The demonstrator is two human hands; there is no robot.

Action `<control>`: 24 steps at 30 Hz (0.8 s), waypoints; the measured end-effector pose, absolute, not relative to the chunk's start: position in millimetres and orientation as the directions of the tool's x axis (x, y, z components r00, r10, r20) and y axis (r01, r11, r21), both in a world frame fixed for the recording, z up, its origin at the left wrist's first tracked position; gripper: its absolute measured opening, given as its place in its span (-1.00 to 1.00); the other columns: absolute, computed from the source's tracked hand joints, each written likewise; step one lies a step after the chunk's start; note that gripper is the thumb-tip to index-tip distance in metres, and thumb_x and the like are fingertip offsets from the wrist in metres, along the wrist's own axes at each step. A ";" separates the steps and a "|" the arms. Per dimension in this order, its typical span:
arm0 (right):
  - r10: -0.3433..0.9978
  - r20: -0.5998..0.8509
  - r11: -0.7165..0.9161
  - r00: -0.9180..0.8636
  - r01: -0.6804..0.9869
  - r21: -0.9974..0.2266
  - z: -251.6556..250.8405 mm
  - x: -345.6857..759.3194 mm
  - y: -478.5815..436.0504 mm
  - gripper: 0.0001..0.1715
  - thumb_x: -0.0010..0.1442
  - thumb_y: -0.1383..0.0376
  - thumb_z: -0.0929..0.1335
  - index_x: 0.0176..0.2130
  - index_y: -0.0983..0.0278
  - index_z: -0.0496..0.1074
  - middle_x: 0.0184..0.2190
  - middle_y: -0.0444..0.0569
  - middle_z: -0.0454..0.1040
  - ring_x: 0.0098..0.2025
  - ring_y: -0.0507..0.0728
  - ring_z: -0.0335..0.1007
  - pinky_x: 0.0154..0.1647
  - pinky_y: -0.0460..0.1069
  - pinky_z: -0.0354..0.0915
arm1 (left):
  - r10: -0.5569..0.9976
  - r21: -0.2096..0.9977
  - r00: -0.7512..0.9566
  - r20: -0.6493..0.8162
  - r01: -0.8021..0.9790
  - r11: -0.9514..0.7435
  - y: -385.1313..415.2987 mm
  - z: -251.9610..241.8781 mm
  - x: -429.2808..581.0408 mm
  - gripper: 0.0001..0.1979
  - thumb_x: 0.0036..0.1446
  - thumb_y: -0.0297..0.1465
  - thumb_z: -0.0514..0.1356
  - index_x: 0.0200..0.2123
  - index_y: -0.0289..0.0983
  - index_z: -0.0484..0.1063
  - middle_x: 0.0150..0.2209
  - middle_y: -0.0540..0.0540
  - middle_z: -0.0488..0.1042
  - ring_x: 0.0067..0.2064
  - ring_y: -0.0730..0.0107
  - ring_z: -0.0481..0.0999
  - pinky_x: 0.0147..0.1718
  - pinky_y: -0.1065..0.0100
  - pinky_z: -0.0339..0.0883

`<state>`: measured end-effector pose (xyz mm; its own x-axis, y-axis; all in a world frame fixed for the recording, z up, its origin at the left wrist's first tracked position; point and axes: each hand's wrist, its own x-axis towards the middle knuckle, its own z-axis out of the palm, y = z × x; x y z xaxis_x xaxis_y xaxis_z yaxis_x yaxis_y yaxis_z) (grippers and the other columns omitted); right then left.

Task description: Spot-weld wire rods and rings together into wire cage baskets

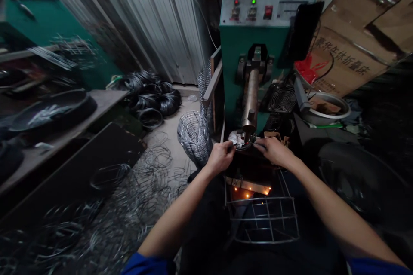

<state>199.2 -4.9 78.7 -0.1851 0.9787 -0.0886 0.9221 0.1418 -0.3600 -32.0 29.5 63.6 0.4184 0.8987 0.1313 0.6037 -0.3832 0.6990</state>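
My left hand [221, 154] and my right hand [274, 150] are closed in pinches on either side of a small red glow under the electrode arm [251, 103] of a green spot welder [254, 30]. Each hand grips a thin metal wire pointing in toward that glow; the exact ends are too small to make out. Below them, over my lap, hangs a wire frame [267, 219] with a grid of crossing bars. Its upper edge is lost in the dark near my hands, so I cannot tell how it joins the wires. Orange sparks show through the frame.
A tall stack of round wire baskets [193, 133] stands left of the welder. Loose wire rings [158, 154] litter the floor, with black wire coils [155, 94] behind. A bench [109, 96] runs along the left. At right are a metal bowl [332, 109] and a cardboard box [358, 38].
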 end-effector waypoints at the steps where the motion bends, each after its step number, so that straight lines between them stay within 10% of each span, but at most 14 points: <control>1: 0.979 -0.088 0.139 -0.183 0.920 -0.367 78.6 199.3 -4.1 -0.70 0.39 0.19 0.24 -0.14 0.17 0.54 -0.33 0.00 0.56 -0.29 0.13 0.46 -0.30 -0.08 0.18 | 0.898 0.702 0.420 0.128 0.601 -0.382 29.9 64.7 -32.0 -0.72 0.17 -0.37 0.12 -0.59 -0.27 0.26 -0.63 0.09 0.13 -0.53 0.51 0.11 -0.46 0.40 -0.04; 13: 0.942 -0.308 -0.209 -0.133 0.486 -0.848 73.8 212.4 -40.2 -0.50 0.25 -0.06 0.27 -0.14 0.30 0.42 -0.58 -0.13 0.43 -0.67 0.04 0.35 -0.72 -0.14 0.13 | 0.919 0.817 0.395 0.011 0.527 -0.236 28.1 61.5 -45.4 -0.67 0.19 -0.18 0.16 -0.46 -0.32 0.46 -0.58 0.04 0.29 -0.48 0.48 0.26 -0.47 0.43 0.07; 17: 0.982 -0.186 -0.181 0.022 0.370 -0.911 69.4 213.2 -77.1 -0.40 0.24 -0.14 0.24 -0.13 0.33 0.41 -0.63 -0.17 0.38 -0.72 0.04 0.29 -0.75 -0.12 0.13 | 0.901 0.961 0.341 -0.267 0.160 0.224 -12.6 26.7 -67.0 -0.48 0.20 0.08 0.08 -0.21 -0.30 0.43 -0.38 -0.09 0.47 -0.40 0.38 0.43 -0.40 0.38 0.25; 24: 0.920 0.181 -0.054 0.347 0.570 -0.820 73.4 215.4 -138.2 -0.44 0.35 -0.07 0.21 0.07 0.24 0.45 -0.46 -0.06 0.50 -0.56 0.09 0.42 -0.49 -0.04 0.35 | 0.608 0.556 0.623 -0.492 -0.313 0.770 -137.2 -16.5 -67.4 -0.19 -0.03 0.35 0.05 -0.03 -0.21 0.34 -0.21 -0.21 0.53 -0.26 0.15 0.57 -0.34 0.22 0.34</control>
<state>215.4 -138.2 73.4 0.3468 0.9204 0.1808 0.5699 -0.0537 -0.8199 -67.4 -137.2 -16.5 0.6229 0.6083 -0.4919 -0.3128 0.7700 0.5562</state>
